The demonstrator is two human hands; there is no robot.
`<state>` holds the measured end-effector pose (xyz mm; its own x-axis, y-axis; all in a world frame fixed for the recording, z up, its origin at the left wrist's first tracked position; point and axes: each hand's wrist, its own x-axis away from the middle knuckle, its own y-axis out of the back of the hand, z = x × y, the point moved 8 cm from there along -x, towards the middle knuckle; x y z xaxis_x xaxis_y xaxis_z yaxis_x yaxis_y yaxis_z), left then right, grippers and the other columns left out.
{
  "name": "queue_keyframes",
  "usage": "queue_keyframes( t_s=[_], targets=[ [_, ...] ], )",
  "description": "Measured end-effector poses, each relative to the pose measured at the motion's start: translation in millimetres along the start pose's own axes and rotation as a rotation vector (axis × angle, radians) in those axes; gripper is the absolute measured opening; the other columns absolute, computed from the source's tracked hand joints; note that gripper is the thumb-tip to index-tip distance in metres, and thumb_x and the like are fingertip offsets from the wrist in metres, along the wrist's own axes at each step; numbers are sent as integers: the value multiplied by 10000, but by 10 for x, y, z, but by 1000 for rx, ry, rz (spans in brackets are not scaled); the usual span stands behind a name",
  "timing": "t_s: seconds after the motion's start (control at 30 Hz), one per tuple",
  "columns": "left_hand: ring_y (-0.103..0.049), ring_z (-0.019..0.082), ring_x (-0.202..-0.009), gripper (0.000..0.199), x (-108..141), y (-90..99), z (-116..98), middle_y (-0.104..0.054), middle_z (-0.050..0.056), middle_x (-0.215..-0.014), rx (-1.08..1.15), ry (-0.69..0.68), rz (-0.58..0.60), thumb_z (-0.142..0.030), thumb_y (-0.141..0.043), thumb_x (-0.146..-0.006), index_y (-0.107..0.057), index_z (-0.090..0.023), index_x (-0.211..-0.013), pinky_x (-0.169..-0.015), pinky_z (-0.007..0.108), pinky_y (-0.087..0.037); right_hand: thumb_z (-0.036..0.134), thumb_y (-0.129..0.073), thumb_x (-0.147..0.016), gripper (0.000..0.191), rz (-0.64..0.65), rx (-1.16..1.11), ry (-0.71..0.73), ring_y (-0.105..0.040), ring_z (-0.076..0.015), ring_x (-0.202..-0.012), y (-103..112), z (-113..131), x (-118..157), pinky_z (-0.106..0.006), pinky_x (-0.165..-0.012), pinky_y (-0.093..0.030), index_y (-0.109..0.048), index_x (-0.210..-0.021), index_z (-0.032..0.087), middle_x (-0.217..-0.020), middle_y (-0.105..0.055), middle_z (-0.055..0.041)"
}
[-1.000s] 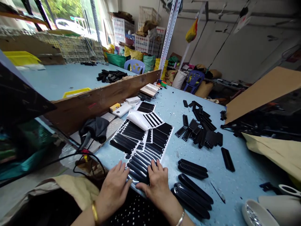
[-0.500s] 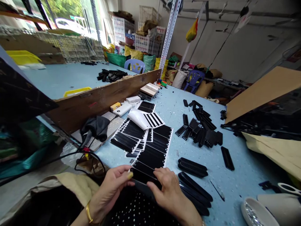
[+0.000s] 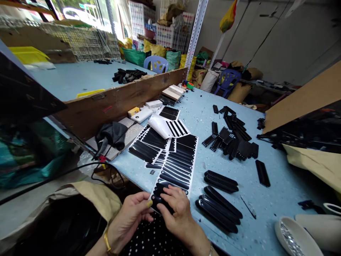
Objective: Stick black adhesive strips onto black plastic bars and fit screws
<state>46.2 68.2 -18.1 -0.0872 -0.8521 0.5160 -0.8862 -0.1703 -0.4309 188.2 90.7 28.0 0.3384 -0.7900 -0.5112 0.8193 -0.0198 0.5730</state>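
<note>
A white backing sheet (image 3: 178,167) of long black glossy strips with rounded ends lies over the table's near edge. My left hand (image 3: 130,214) pinches its near left corner between thumb and fingers. Across the nearest strips rests my right hand (image 3: 177,210), thumb and fingers apart, hiding part of the sheet. Beneath and left of this sheet are more strip sheets (image 3: 145,151), one curled back to show its white side (image 3: 160,125). To the right of my right hand lie several long black rounded bars (image 3: 220,209), with another black pair (image 3: 221,181) beyond them.
A pile of short black parts (image 3: 231,138) covers the table's right middle. A bowl of small shiny pieces (image 3: 289,236) stands at front right. A wooden board (image 3: 119,96) borders the left side. Dark cloth (image 3: 113,135) and a cable (image 3: 53,181) lie left; an open sack (image 3: 98,195) stands below.
My right hand has shifted left and closer to my left hand on the sheet. The sheet's near end now bends upward slightly, and light glints off its strips. The view has tilted down.
</note>
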Motion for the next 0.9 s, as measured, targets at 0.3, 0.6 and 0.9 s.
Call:
queue_keyframes(
  t_s=[0.3, 0.6, 0.9],
  targets=[
    [-578, 107, -590, 195, -39, -97, -110, -666, 42, -723, -79, -62, 57, -284, -802, -713, -744, -112, -783, -511, 188, -506, 277, -657, -822, 234, -45, -29, -79, -611, -283, -1089, 12, -37, -21, -496, -907, -491, -684, -1047, 218, -1065, -696, -103],
    [-585, 121, -611, 226, -148, -240, -125, -645, 39, -754, -48, -65, 43, -298, -817, -682, -723, -124, -790, -534, 230, -548, 196, -507, -903, 240, 30, -155, -312, -636, -256, -1045, -37, -102, -122, -443, -934, -475, -741, -865, 236, -924, -736, -68],
    [-658, 159, -645, 346, -110, 0, -86, -695, 54, -757, -100, -45, -103, -365, -836, -640, -710, -113, -842, -506, 217, -539, 412, -591, -882, 287, -211, -722, -786, -672, -191, -683, 48, -504, -116, -297, -644, -539, -681, -781, 159, -753, -713, -56]
  ],
)
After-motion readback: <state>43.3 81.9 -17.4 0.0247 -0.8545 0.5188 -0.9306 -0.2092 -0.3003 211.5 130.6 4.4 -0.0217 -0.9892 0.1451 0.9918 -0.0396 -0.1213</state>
